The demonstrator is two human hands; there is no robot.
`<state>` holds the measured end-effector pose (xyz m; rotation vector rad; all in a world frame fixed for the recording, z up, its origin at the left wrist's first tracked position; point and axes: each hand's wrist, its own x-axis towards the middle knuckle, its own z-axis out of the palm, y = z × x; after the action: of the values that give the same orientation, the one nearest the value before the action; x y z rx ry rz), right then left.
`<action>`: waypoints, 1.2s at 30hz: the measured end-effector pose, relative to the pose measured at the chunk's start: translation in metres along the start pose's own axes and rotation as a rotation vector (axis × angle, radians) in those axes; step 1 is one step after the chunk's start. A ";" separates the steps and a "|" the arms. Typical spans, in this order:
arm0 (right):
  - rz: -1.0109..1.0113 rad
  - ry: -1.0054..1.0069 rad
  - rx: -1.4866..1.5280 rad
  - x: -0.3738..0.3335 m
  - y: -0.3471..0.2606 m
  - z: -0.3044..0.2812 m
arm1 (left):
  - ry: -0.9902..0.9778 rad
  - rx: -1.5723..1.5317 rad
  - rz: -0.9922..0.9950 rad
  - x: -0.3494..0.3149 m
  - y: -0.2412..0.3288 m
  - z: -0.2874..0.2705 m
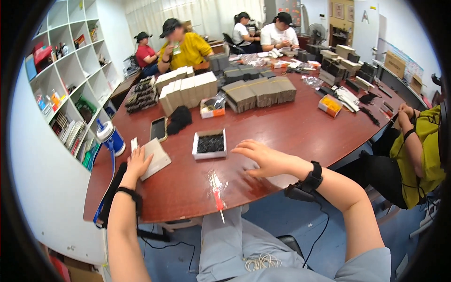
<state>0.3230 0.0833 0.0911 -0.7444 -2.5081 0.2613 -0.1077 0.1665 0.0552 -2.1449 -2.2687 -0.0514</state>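
Note:
My left hand (137, 162) lies with fingers stretched at the left edge of a flat beige card-like piece (157, 160); a small white piece (134, 144) shows by its fingertips. My right hand (265, 159) is open and empty over the tabletop, fingers spread toward a white box (222, 154) of small thin black pieces (210, 144). Between my hands, near the table edge, is a clear plastic bag (214, 179). A red-handled tool (218, 201) with a thin metal tip lies against it, the tip jutting past the edge.
A phone (159, 129), black cloth bundle (179, 120) and blue-white jug (111, 138) stand left on the red table (272, 127). Stacks of grey (258, 93) and pale boxes (189, 92) fill the far side. Several people sit around; one in yellow (420, 150) is at right.

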 end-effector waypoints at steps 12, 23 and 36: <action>0.754 0.296 -0.286 0.097 0.216 -0.071 | 0.055 -1.024 0.601 -0.048 0.125 -0.067; 1.035 0.107 -0.648 0.235 0.297 -0.035 | -0.354 -1.610 0.296 -0.062 0.111 -0.063; 1.047 0.005 -0.730 0.238 0.307 -0.016 | -0.340 -1.573 0.318 -0.056 0.118 -0.054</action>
<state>0.2992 0.4710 0.1066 -2.2850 -1.9294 -0.3445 0.0129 0.1150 0.1083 -3.1348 -2.0943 -2.2412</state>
